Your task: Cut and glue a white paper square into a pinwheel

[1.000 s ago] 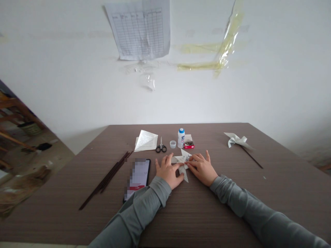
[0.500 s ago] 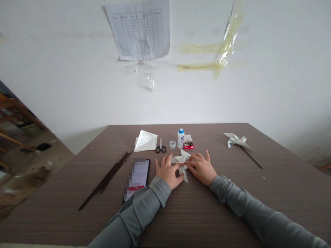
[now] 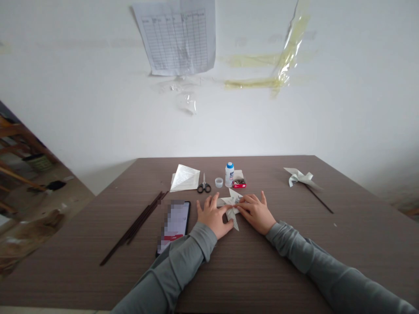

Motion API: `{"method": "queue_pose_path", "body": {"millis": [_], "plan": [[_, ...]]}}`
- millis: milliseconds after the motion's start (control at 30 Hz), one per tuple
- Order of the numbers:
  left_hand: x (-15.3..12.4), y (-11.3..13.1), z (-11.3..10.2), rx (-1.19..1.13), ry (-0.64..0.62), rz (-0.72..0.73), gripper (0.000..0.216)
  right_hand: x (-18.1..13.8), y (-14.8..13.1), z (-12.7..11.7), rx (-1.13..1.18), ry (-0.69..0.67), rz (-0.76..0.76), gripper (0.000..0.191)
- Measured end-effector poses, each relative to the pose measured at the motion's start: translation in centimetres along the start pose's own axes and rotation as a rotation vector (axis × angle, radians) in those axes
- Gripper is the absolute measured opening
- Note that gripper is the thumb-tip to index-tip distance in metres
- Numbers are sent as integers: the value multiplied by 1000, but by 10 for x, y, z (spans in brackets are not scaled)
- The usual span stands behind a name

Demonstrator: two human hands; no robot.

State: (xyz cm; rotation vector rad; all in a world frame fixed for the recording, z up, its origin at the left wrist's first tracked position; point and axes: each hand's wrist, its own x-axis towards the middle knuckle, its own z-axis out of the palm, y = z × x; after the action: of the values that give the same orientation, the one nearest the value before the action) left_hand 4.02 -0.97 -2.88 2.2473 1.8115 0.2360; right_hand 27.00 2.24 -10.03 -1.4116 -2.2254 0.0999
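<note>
A paper pinwheel (image 3: 232, 200) with printed, folded blades lies flat on the table between my hands. My left hand (image 3: 212, 216) holds it down from the left, index finger at its centre and thumb by the lower blade, the other fingers raised and spread. From the right, my right hand (image 3: 257, 213) presses fingertips onto the same centre, its thumb side close to the left index finger. The fingers hide part of the pinwheel's middle, and I cannot make out whether anything small is under them. Just behind stand a white glue bottle (image 3: 229, 175) with a blue cap and a small red box (image 3: 239, 184) of metal pins.
Scissors (image 3: 204, 186), a clear round cap (image 3: 219, 182) and paper sheets (image 3: 186, 178) lie toward the back. Left of my arm are a phone (image 3: 175, 224) and several dark sticks (image 3: 137, 222). A pinwheel on a stick (image 3: 300, 178) rests at right. A wall (image 3: 209, 131) backs the table.
Both hands stay on the pinwheel's centre with hardly any movement. The view has shifted very slightly; nothing else visibly differs.
</note>
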Motion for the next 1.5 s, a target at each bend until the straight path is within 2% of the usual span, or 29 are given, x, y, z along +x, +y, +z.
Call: {"method": "queue_pose_path", "body": {"millis": [233, 433, 600, 1167, 1500], "plan": [[0, 2, -3, -16, -3, 10, 57, -2, 0, -1, -6, 27, 0, 43], [1, 4, 4, -7, 35, 7, 50, -1, -2, -1, -66, 21, -6, 38], [1, 3, 7, -14, 66, 17, 55, -1, 0, -2, -72, 0, -13, 39], [3, 5, 0, 13, -24, 21, 56, -1, -2, 1, -17, 22, 26, 39], [3, 4, 2, 6, 47, 49, 50, 2, -6, -4, -67, 2, 21, 37]]}}
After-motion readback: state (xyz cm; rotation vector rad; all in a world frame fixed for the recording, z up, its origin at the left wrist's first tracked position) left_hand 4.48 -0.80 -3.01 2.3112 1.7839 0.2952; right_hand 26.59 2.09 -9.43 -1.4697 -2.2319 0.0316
